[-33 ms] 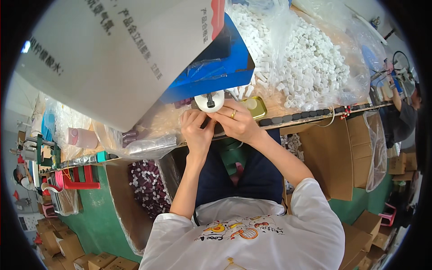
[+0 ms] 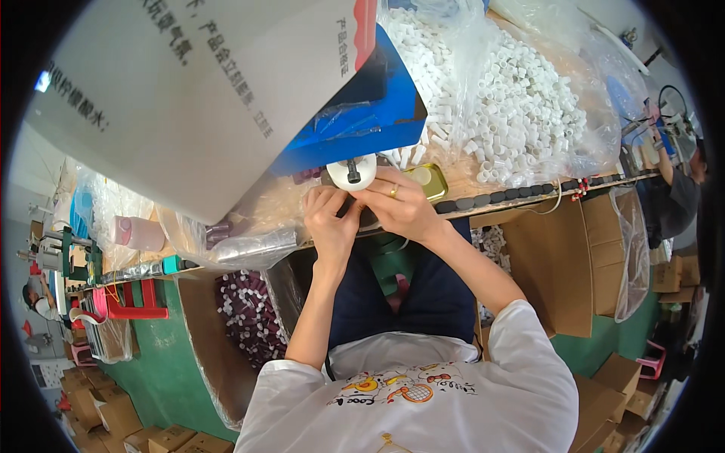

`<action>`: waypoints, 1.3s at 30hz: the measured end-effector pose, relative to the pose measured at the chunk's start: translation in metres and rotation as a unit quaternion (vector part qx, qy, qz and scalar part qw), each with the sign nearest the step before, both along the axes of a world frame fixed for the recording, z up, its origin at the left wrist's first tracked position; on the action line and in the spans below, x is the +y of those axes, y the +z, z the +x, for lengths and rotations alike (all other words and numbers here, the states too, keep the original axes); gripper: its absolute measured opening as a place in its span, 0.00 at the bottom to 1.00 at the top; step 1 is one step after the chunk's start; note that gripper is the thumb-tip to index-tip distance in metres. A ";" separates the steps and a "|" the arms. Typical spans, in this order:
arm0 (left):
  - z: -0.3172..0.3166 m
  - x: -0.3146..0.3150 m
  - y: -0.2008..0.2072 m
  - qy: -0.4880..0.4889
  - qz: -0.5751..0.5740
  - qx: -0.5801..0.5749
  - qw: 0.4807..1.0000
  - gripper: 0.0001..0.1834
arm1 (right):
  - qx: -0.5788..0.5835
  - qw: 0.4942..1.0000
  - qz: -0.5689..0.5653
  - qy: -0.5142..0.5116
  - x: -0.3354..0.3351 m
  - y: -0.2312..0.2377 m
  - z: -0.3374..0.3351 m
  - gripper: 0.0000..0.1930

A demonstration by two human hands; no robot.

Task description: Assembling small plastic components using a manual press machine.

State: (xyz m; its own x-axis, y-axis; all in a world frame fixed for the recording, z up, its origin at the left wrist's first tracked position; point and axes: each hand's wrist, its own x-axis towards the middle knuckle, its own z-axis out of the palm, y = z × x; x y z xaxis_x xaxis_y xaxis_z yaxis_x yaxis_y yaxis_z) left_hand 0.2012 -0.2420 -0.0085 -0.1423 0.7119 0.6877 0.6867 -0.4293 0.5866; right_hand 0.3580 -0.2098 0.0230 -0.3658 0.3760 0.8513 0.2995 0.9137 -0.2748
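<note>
Both my hands meet at the bench edge, just under a white round disc (image 2: 352,173) with a black bolt in its middle, at the foot of a blue machine (image 2: 370,132). My left hand (image 2: 329,214) is closed, its thumb and fingers pinched together. My right hand (image 2: 400,208), with a ring on one finger, is closed the same way, and its fingertips almost touch the left's. Whatever they pinch is hidden by the fingers and too small to name. Close to the right hand lies a gold-rimmed shallow tin (image 2: 430,181) with a pale round thing in it.
White plastic caps (image 2: 525,106) lie heaped at the back right. A large printed sheet (image 2: 204,90) blocks much of the upper left. Left on the bench are a pink bottle (image 2: 140,232) and purple tubes (image 2: 217,232). Below, a box (image 2: 204,325) holds purple-and-white pieces; another carton (image 2: 547,260) stands right.
</note>
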 end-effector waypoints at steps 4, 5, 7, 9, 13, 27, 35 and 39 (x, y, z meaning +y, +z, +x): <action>-0.012 0.003 0.015 -0.042 -0.155 -0.051 0.986 0.13 | 0.111 0.949 -0.222 -0.195 0.024 -0.009 0.046 0.13; -0.010 0.001 0.023 -0.061 -0.189 -0.085 0.976 0.13 | 0.069 0.927 -0.233 -0.285 0.042 -0.018 0.064 0.12; -0.009 0.002 0.021 -0.089 -0.192 -0.081 0.974 0.12 | -0.082 0.929 -0.167 -0.321 0.068 -0.034 0.097 0.09; -0.014 -0.007 0.016 -0.108 -0.210 -0.064 0.970 0.35 | -0.131 0.902 -0.215 -0.350 0.077 -0.050 0.103 0.09; -0.029 -0.026 -0.012 -0.109 -0.158 -0.219 0.957 0.53 | -0.167 0.875 -0.284 -0.355 0.072 -0.038 0.091 0.06; -0.024 -0.033 0.051 -0.089 -0.193 -0.010 0.977 0.14 | 0.269 0.819 -0.506 -0.020 0.027 -0.022 0.050 0.06; -0.136 -0.055 0.075 0.162 -0.202 0.110 0.959 0.17 | 0.115 0.900 -0.421 -0.021 0.003 -0.015 -0.010 0.10; -0.120 0.049 0.001 0.118 -0.090 0.194 0.970 0.15 | 0.045 0.957 -0.285 -0.028 -0.004 -0.012 -0.023 0.07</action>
